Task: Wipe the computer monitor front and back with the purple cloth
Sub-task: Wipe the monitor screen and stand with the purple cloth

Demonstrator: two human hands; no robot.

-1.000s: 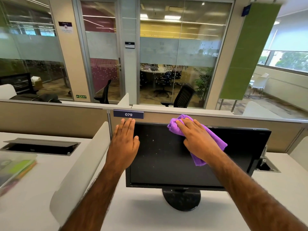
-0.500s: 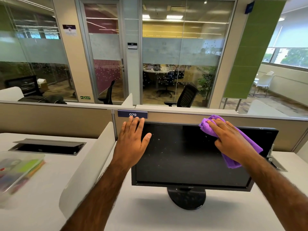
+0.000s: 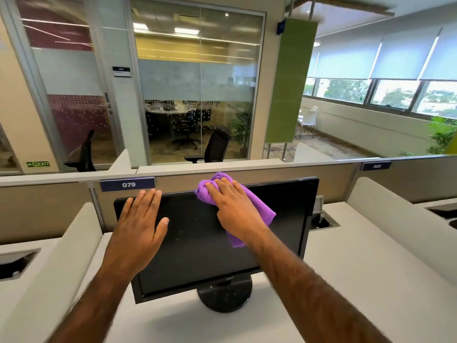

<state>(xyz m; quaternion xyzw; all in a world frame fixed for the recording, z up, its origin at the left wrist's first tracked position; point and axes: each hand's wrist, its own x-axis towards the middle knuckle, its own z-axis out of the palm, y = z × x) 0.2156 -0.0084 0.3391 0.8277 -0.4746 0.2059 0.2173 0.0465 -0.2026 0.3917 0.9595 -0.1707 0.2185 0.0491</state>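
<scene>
The monitor (image 3: 215,243) stands on the table (image 3: 346,256), and the cloth (image 3: 247,209) has slid back left along its top edge from the right corner half a second ago, so the front is mid-wipe; specks remain. The right hand (image 3: 237,209) lies flat, pressing the cloth, nothing clamped. The left hand (image 3: 138,226), spread open, braces the left bezel. The back is hidden.
</scene>
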